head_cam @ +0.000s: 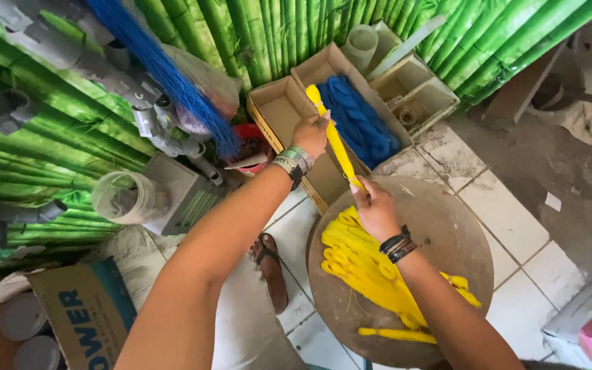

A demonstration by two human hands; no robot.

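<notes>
A person holds a long yellow plastic strip [335,139] taut between both hands above a round wooden table [447,226], seen from the head camera looking down. The left hand [312,134] closes its grip around the strip near the far, upper end; the right hand [376,212] pinches the near, lower end, its fingers shut on the strip just over the table's far edge. The strip's long axis runs on a slant — from the far left, over an open cardboard box [279,109], down toward the near right and the table. Both hands are on it, one at each end, so neither is nearer than the other.

Below the right wrist, a pile of similar yellow strips [371,270] fans across the tabletop, with one loose strip [399,334] lying apart near the table's near edge. The right half of the table is bare wood, open room on that side.

Beyond the strip, a second box holds a bundle of blue cord [359,120], and a sheaf of blue bristles [162,68] hangs to the left beside grey pipe fittings [145,109]. A clear plastic jar [123,199] sits at left, a sandal [270,270] on the tiled floor [508,212] just beside the table's left edge. The left side is crowded — boxes, fittings and a green bamboo-print wall covering [49,144] — while the floor to the right lies well apart from the hands.
</notes>
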